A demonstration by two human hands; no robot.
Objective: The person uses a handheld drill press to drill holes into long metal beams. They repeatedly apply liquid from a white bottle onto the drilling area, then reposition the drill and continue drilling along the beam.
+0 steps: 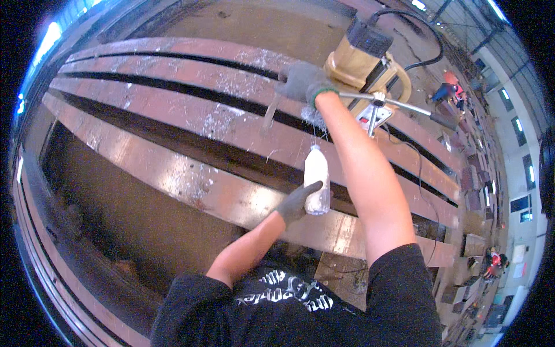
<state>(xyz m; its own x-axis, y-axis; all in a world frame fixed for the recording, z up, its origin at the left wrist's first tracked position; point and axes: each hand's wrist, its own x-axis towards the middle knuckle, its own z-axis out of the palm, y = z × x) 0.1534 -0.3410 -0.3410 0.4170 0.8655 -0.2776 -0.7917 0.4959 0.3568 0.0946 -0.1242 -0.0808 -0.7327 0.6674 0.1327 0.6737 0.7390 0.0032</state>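
Observation:
My left hand (294, 203), in a dark glove, is wrapped round a clear squeeze bottle (316, 176) of white liquid, its narrow nozzle pointing away from me. Thin pale strands show between nozzle and metal shavings (314, 117) below the drill. My right hand (303, 84), in a grey glove with a green cuff, is closed beside the yellow and black magnetic drill (354, 58); what its fingers hold is hidden. A narrow light-brown strip (270, 113) shows just below that hand; I cannot tell if they touch. The drill's metal feed handle (404, 107) extends right.
Long reddish-brown steel beams (173, 104), strewn with shavings, run across with dark gaps between them. A black cable (439, 43) loops behind the drill. Two people in red, one at a far workplace (454, 91) and one lower right (495, 263), are some distance away.

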